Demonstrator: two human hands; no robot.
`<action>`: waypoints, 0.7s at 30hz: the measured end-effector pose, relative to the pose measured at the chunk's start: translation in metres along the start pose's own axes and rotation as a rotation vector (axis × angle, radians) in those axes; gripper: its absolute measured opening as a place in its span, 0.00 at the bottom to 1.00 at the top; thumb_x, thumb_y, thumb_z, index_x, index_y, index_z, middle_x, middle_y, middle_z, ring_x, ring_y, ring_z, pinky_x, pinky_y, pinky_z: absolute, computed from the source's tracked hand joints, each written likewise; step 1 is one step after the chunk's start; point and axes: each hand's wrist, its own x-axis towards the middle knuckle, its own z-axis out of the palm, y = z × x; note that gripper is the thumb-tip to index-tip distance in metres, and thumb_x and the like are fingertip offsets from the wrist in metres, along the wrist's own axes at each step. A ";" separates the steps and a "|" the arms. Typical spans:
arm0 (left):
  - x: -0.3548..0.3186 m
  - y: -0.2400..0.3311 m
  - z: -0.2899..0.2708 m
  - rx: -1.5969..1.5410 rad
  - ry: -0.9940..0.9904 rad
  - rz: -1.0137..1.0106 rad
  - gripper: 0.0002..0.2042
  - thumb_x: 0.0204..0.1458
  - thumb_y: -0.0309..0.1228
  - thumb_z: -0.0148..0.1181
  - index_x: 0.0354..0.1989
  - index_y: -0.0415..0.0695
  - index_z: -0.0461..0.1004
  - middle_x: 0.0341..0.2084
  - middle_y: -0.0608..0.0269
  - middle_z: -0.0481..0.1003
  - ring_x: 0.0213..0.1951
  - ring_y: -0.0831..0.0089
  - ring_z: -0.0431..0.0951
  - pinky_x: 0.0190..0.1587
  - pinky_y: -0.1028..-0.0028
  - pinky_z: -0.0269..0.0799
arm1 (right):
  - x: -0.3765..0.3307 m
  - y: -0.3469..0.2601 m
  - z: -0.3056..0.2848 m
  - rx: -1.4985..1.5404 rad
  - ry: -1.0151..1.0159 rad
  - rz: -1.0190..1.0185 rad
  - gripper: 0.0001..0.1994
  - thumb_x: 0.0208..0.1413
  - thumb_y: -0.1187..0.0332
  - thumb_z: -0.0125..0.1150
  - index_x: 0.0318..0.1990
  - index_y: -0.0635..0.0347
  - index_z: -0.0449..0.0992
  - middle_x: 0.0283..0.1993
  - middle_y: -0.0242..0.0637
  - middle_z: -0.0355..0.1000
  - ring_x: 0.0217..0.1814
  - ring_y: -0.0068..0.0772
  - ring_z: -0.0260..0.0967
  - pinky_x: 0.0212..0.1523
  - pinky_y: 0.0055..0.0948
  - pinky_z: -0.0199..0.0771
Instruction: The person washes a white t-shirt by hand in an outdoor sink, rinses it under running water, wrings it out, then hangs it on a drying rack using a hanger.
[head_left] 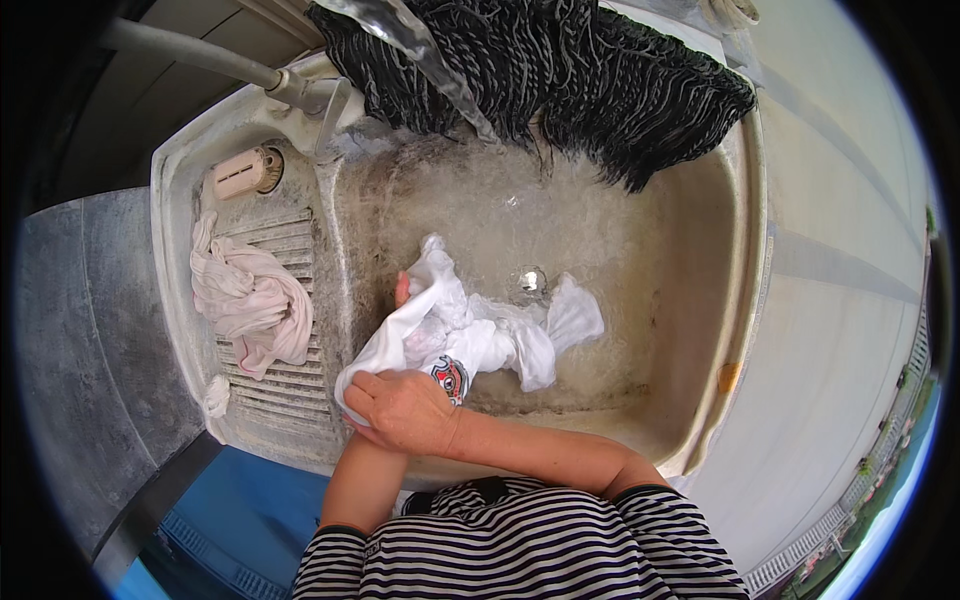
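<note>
A wet white garment (490,340) with a small dark and red printed patch lies bunched in the sink basin (690,260), its far end spread in the water. My right hand (405,410) comes across from the right, its fingers closed on the near left edge of the cloth. My left hand (403,290) reaches up beneath that edge, under my right hand. The cloth covers most of it; only a bit of finger shows past the left side, so its grip is hidden.
Water (480,125) streams in from above. Dark fringed strands, like a mop head (560,80), hang over the back rim. On the ribbed washboard (270,235) lie a twisted pale pink cloth (255,300) and a small white wad (216,396); a beige brush-like thing (240,174) lies above.
</note>
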 end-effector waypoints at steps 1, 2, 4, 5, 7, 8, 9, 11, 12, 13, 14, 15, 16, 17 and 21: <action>-0.002 -0.009 0.014 -0.147 -0.020 -0.002 0.25 0.67 0.47 0.42 0.63 0.43 0.65 0.57 0.60 0.71 0.55 0.67 0.72 0.60 0.67 0.67 | 0.008 0.028 0.001 -0.119 0.028 -0.048 0.12 0.48 0.63 0.65 0.33 0.58 0.69 0.32 0.41 0.68 0.30 0.40 0.75 0.30 0.36 0.76; -0.007 -0.011 0.038 -0.294 -0.036 0.002 0.23 0.67 0.45 0.43 0.62 0.42 0.66 0.56 0.61 0.72 0.54 0.68 0.73 0.59 0.67 0.68 | 0.018 0.059 -0.006 -0.250 0.053 0.104 0.12 0.49 0.63 0.65 0.34 0.59 0.69 0.32 0.40 0.71 0.29 0.45 0.75 0.28 0.39 0.76; -0.011 -0.008 0.084 -0.228 0.229 -0.099 0.23 0.66 0.45 0.47 0.60 0.40 0.67 0.53 0.62 0.74 0.52 0.70 0.75 0.58 0.68 0.70 | 0.027 0.122 -0.033 -0.352 0.253 0.365 0.13 0.52 0.62 0.64 0.38 0.58 0.69 0.34 0.47 0.74 0.29 0.52 0.75 0.27 0.45 0.75; -0.015 0.008 0.116 -0.005 0.507 -0.208 0.25 0.64 0.48 0.51 0.60 0.40 0.67 0.52 0.63 0.74 0.51 0.70 0.76 0.58 0.68 0.70 | 0.024 0.155 -0.057 -0.453 0.264 0.494 0.14 0.52 0.61 0.64 0.39 0.59 0.70 0.34 0.48 0.75 0.29 0.51 0.75 0.30 0.46 0.76; -0.020 0.030 0.110 0.199 0.386 -0.068 0.28 0.60 0.46 0.60 0.61 0.38 0.65 0.52 0.59 0.73 0.51 0.72 0.74 0.53 0.68 0.71 | -0.022 0.210 -0.091 -0.582 0.274 0.606 0.14 0.53 0.59 0.64 0.39 0.57 0.72 0.36 0.47 0.77 0.33 0.52 0.76 0.34 0.45 0.77; -0.018 0.041 0.098 0.290 0.382 0.022 0.30 0.59 0.45 0.61 0.63 0.38 0.64 0.53 0.58 0.72 0.51 0.71 0.73 0.53 0.69 0.70 | -0.054 0.240 -0.104 -0.671 0.336 0.580 0.14 0.51 0.56 0.65 0.39 0.56 0.74 0.35 0.46 0.77 0.35 0.52 0.76 0.36 0.46 0.77; -0.019 0.051 0.080 0.371 0.397 0.125 0.31 0.59 0.45 0.62 0.64 0.39 0.62 0.54 0.58 0.71 0.52 0.71 0.72 0.53 0.69 0.70 | -0.061 0.228 -0.130 -0.684 0.206 0.778 0.16 0.51 0.54 0.65 0.39 0.56 0.76 0.36 0.45 0.77 0.37 0.52 0.76 0.39 0.47 0.77; -0.020 0.063 0.048 0.416 0.569 0.085 0.33 0.60 0.46 0.60 0.68 0.43 0.57 0.56 0.59 0.68 0.52 0.70 0.70 0.54 0.70 0.67 | -0.073 0.229 -0.153 -0.465 0.272 0.992 0.21 0.53 0.49 0.64 0.43 0.58 0.77 0.38 0.46 0.77 0.42 0.53 0.76 0.43 0.47 0.76; -0.021 0.064 0.036 0.435 0.553 -0.006 0.35 0.60 0.51 0.57 0.71 0.49 0.52 0.63 0.56 0.63 0.58 0.65 0.67 0.59 0.64 0.64 | -0.079 0.233 -0.152 -0.398 0.388 0.954 0.23 0.53 0.48 0.63 0.44 0.59 0.77 0.40 0.47 0.77 0.43 0.54 0.76 0.44 0.47 0.75; -0.018 0.061 0.037 0.400 0.560 -0.027 0.36 0.60 0.53 0.56 0.72 0.50 0.51 0.65 0.55 0.61 0.60 0.62 0.65 0.60 0.60 0.64 | -0.084 0.239 -0.150 -0.332 0.498 0.911 0.24 0.53 0.47 0.63 0.46 0.59 0.77 0.42 0.48 0.77 0.44 0.54 0.75 0.45 0.47 0.75; -0.012 0.057 0.044 0.372 0.562 -0.052 0.37 0.60 0.55 0.54 0.73 0.51 0.50 0.66 0.54 0.59 0.63 0.60 0.63 0.61 0.56 0.63 | -0.085 0.242 -0.132 -0.363 0.458 0.864 0.25 0.54 0.47 0.63 0.48 0.59 0.76 0.45 0.48 0.76 0.44 0.54 0.75 0.45 0.47 0.75; -0.008 0.052 0.047 0.338 0.574 -0.072 0.38 0.60 0.57 0.52 0.73 0.53 0.48 0.68 0.53 0.57 0.65 0.57 0.61 0.63 0.53 0.62 | -0.075 0.222 -0.114 -0.284 0.361 0.787 0.23 0.54 0.50 0.63 0.46 0.59 0.76 0.46 0.48 0.74 0.44 0.55 0.75 0.45 0.47 0.75; -0.004 0.047 0.047 0.215 0.517 -0.119 0.40 0.58 0.63 0.50 0.72 0.53 0.50 0.73 0.53 0.48 0.68 0.52 0.55 0.63 0.45 0.57 | -0.065 0.200 -0.098 -0.195 0.267 0.713 0.20 0.54 0.52 0.63 0.45 0.59 0.76 0.48 0.48 0.73 0.44 0.56 0.74 0.45 0.48 0.75; 0.001 0.043 0.061 0.125 0.638 -0.187 0.41 0.57 0.65 0.49 0.72 0.52 0.49 0.70 0.53 0.53 0.68 0.53 0.56 0.64 0.49 0.59 | -0.057 0.180 -0.081 -0.100 0.176 0.647 0.18 0.54 0.55 0.63 0.44 0.60 0.75 0.49 0.48 0.72 0.43 0.57 0.74 0.44 0.48 0.75; -0.003 0.023 0.057 -0.257 -0.192 -0.066 0.33 0.66 0.56 0.37 0.71 0.44 0.52 0.66 0.60 0.62 0.65 0.65 0.62 0.68 0.66 0.55 | -0.038 0.018 -0.040 0.169 -0.050 0.174 0.14 0.49 0.59 0.65 0.33 0.61 0.73 0.40 0.43 0.69 0.33 0.50 0.74 0.34 0.45 0.76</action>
